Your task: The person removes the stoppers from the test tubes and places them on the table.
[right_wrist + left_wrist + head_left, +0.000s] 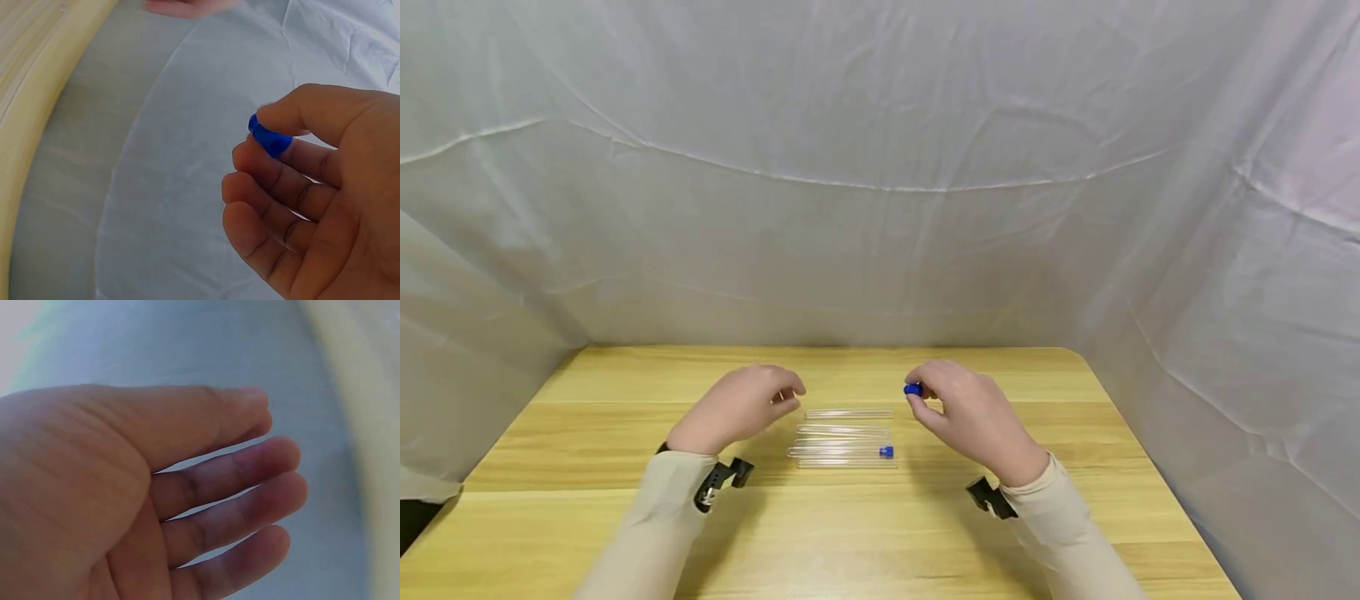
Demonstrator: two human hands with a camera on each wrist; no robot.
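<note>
Several clear glass tubes [844, 435] lie side by side on the wooden table [587, 467] between my hands; one of them carries a blue cap [886, 452] at its right end. My right hand [958, 408] hovers just right of the tubes and pinches a small blue cap [913, 388] [270, 140] between thumb and forefinger. My left hand [752, 402] hovers at the tubes' left end, fingers loosely curved and holding nothing; the left wrist view shows its bare palm and fingers [250, 500].
White cloth [880, 167] hangs behind and on both sides of the table. The table's far edge [820, 348] lies just beyond my hands, and bare wood stretches toward me.
</note>
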